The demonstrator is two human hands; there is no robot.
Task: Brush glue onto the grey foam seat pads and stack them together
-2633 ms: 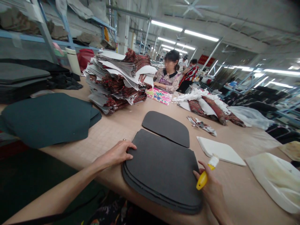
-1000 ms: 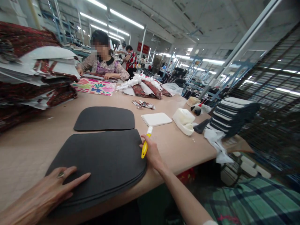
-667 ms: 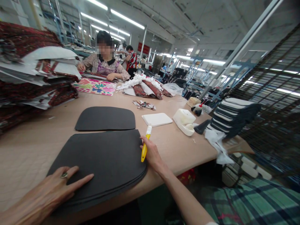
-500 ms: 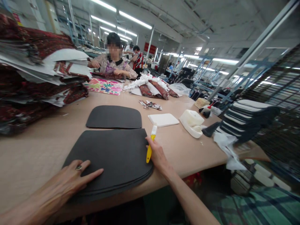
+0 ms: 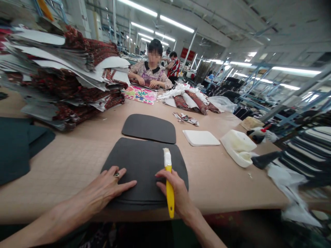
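A stack of dark grey rounded panels (image 5: 144,162) lies at the table's near edge. My left hand (image 5: 113,184) rests on its left side, fingers spread, a ring on one finger, holding nothing. In my right hand (image 5: 176,189) is a brush (image 5: 169,186) with a yellow handle and whitish bristles pointing away from me, over the right part of the stack. A smaller dark panel (image 5: 149,128) lies just beyond the stack. To its right are a white pad (image 5: 201,137) and a cut-open white plastic container (image 5: 238,146).
Patterned fabric and white sheets (image 5: 77,75) are piled high at the left, with dark sheets (image 5: 15,148) nearer. Across the table a person (image 5: 152,70) handles material. Wrapped rolls (image 5: 193,100) lie at the back; stacked panels (image 5: 307,148) stand at the right.
The view has turned left, so the table's things appear further right. My right hand has moved with the brush from the stack's right edge to over its surface. My left hand stays on the stack.
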